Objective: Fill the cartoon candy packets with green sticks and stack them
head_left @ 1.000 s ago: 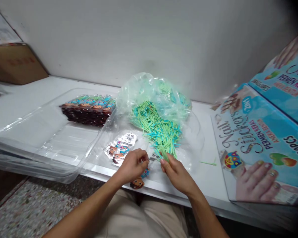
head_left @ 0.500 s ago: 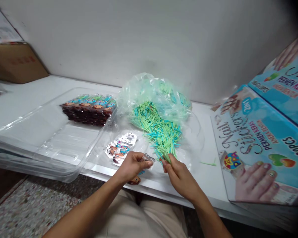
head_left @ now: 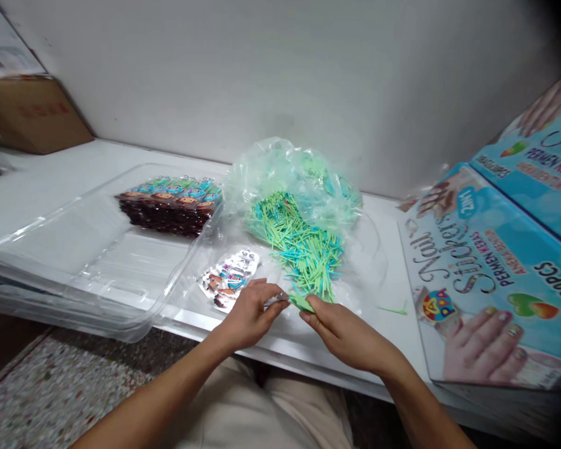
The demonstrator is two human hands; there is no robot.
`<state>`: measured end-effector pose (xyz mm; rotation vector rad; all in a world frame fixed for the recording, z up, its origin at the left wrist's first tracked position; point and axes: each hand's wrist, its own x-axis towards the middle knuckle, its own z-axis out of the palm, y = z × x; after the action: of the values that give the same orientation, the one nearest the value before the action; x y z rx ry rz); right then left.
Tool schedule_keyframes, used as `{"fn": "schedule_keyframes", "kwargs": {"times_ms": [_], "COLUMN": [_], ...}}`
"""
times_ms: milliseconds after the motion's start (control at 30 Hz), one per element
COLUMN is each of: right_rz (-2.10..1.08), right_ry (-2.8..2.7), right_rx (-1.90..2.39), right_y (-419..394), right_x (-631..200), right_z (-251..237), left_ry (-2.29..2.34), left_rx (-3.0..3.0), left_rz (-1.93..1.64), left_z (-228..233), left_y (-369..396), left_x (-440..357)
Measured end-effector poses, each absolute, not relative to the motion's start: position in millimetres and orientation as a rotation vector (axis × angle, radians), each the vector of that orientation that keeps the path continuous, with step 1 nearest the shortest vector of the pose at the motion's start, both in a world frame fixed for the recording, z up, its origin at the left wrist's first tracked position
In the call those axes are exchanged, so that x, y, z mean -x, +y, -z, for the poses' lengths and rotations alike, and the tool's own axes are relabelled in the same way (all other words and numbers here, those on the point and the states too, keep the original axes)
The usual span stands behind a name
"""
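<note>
My left hand [head_left: 249,315] pinches a small clear packet [head_left: 275,300] at the front of the white table [head_left: 51,181]. My right hand [head_left: 343,333] holds a green stick [head_left: 301,303] whose tip meets the packet. Just beyond the hands a pile of green and blue sticks [head_left: 299,243] spills from a clear plastic bag [head_left: 294,174]. A few loose cartoon sticker packets [head_left: 228,278] lie left of the pile.
A clear plastic tray [head_left: 88,262] at the left holds a row of stacked sticker packets [head_left: 171,202]. Blue "Nail Stickers" boxes [head_left: 490,274] fill the right side. A cardboard box [head_left: 28,115] sits far left. One stray green stick [head_left: 391,308] lies by the boxes.
My left hand lifted the packet from the table edge, and the hanging cartoon sticker below it is no longer seen. My right hand drew a stick from the pile and brought it to the packet.
</note>
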<state>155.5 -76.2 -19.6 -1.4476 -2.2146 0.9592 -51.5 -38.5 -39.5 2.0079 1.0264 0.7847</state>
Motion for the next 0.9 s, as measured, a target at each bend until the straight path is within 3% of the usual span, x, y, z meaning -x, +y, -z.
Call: {"fn": "schedule_keyframes", "kwargs": {"times_ms": [233,433,900], "right_rz": [-0.939,-0.913,-0.897], "right_ry": [-2.259,-2.262,-2.521], "right_rx": [1.49,1.502,1.492], "right_y": [-71,-72,-70], "right_x": [-153,-155,-156], "right_z": [15,13,-8], "left_ry": [0.847,1.031,1.169], "left_rx": [-1.586,-1.443,-2.092], "left_rz": [-0.679,-0.716,-0.748], "left_z": [39,46,37], "left_y": [-42,-38,-38], "left_x": [46,44,46]}}
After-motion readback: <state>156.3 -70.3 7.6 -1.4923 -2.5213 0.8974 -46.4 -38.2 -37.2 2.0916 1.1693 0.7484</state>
